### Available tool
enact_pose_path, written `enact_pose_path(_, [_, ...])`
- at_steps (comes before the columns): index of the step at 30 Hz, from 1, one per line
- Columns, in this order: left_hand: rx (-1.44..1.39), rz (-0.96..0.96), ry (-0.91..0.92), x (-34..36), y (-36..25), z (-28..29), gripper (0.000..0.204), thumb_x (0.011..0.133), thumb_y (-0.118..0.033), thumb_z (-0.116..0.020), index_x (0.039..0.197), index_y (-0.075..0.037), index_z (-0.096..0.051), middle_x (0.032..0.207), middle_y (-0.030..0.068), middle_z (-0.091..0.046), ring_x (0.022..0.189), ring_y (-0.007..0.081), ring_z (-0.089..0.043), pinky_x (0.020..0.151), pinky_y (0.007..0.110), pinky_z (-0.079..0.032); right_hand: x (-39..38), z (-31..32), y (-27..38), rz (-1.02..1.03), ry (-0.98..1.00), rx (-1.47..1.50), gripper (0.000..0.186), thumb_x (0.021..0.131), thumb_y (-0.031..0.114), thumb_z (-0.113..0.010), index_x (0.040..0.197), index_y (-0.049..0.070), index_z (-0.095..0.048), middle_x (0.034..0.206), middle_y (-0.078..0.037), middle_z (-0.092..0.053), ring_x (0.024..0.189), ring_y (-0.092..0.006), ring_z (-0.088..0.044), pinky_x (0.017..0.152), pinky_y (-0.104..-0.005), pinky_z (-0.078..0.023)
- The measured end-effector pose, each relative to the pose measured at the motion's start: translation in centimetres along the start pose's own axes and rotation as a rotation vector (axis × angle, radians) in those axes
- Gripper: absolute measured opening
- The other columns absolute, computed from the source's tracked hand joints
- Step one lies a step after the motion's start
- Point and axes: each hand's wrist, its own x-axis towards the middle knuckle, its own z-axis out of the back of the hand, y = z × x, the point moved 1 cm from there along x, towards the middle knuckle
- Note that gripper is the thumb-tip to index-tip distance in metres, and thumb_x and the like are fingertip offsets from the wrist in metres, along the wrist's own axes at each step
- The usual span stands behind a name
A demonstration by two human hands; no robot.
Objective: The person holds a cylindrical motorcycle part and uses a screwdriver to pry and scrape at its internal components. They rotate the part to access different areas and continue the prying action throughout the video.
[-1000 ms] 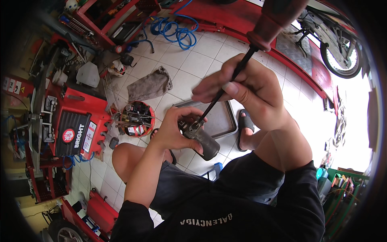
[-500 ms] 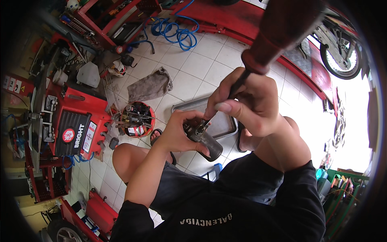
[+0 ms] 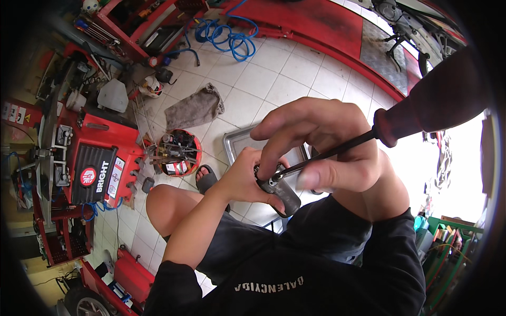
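My left hand (image 3: 243, 176) is wrapped round a dark grey cylindrical metal part (image 3: 288, 196), held tilted above my lap. Small metal fittings and a screw show on its upper end. In my right hand (image 3: 345, 126) is a screwdriver with a dark red handle (image 3: 429, 102) and a long dark shaft. The shaft crosses the palm between the thumb and the curved fingers, and the handle sticks out past the hand to the upper right. Its tip meets the fittings on the part. One right fingertip also reaches down to the part beside the tip.
Under my hands lies a metal tray (image 3: 230, 143) on the tiled floor. A grey rag (image 3: 194, 108) and an orange-red basket (image 3: 198, 160) of tools lie to its left. Farther off are a coiled blue hose (image 3: 224, 42), a red platform (image 3: 305, 34) and a red machine (image 3: 95, 152).
The screwdriver has swung from steep to flatter, its handle moving right and down. My right fingers have spread more. The metal part has shifted slightly right and down with my left hand.
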Motion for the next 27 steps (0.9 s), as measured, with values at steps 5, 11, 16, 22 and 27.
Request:
enact_pose_path(5, [-0.133, 0.017, -0.009, -0.3, 0.5, -0.3, 0.073, 0.048, -0.035, -0.104, 0.103, -0.003, -0.069, 0.077, -0.0011, -0.064, 0.072, 0.0055, -0.056, 0.068, 0.024, -0.048, -0.3, 1.3, -0.7, 0.214, 0.023, 0.269, 0.054, 0.092, 0.051, -0.068, 0.106, 0.003, -0.048, 0.074, -0.013, -0.065, 0.054, -0.0152, -0.059, 0.048, -0.0254, -0.046])
enact_pose_path(11, [0.020, -0.030, 0.119, 0.4, 0.6, 0.3, 0.073, 0.049, -0.029, -0.104, 0.104, -0.002, -0.066, 0.084, 0.0041, -0.072, 0.075, 0.0095, -0.068, 0.071, 0.025, -0.053, -0.3, 2.8, -0.8, 0.136, -0.036, 0.565, 0.068, 0.100, 0.073, -0.027, 0.097, 0.007, -0.045, 0.060, 0.001, -0.044, 0.046, -0.0050, -0.029, 0.045, -0.0243, -0.028])
enact_pose_path(16, [-0.036, -0.024, 0.094, 0.2, 0.9, 0.4, 0.074, 0.050, -0.029, -0.104, 0.106, -0.001, -0.065, 0.083, 0.0050, -0.072, 0.076, 0.0096, -0.069, 0.071, 0.024, -0.053, -0.2, 2.4, 0.6, 0.086, -0.075, 0.424, 0.062, 0.101, 0.070, -0.030, 0.089, 0.010, -0.042, 0.056, 0.003, -0.039, 0.043, -0.0051, -0.025, 0.041, -0.0227, -0.023])
enact_pose_path(22, [-0.004, -0.032, 0.040, 0.0, 0.6, 0.6, 0.081, 0.046, -0.027, -0.105, 0.110, 0.000, -0.065, 0.087, 0.0060, -0.072, 0.082, 0.0108, -0.070, 0.076, 0.025, -0.054, -0.8, 1.9, 1.0, 0.033, -0.055, 0.366, 0.061, 0.099, 0.069, -0.035, 0.083, 0.011, -0.041, 0.055, 0.002, -0.039, 0.042, -0.0051, -0.025, 0.039, -0.0228, -0.022])
enact_pose_path(27, [-0.061, 0.008, 0.025, -0.2, 0.8, 0.8, 0.080, 0.044, -0.025, -0.105, 0.109, -0.001, -0.066, 0.088, 0.0046, -0.071, 0.083, 0.0097, -0.068, 0.077, 0.025, -0.053, -0.8, 1.5, 0.8, 0.039, -0.068, 0.352, 0.062, 0.099, 0.070, -0.034, 0.083, 0.010, -0.042, 0.055, 0.002, -0.039, 0.042, -0.0051, -0.025, 0.039, -0.0231, -0.022])
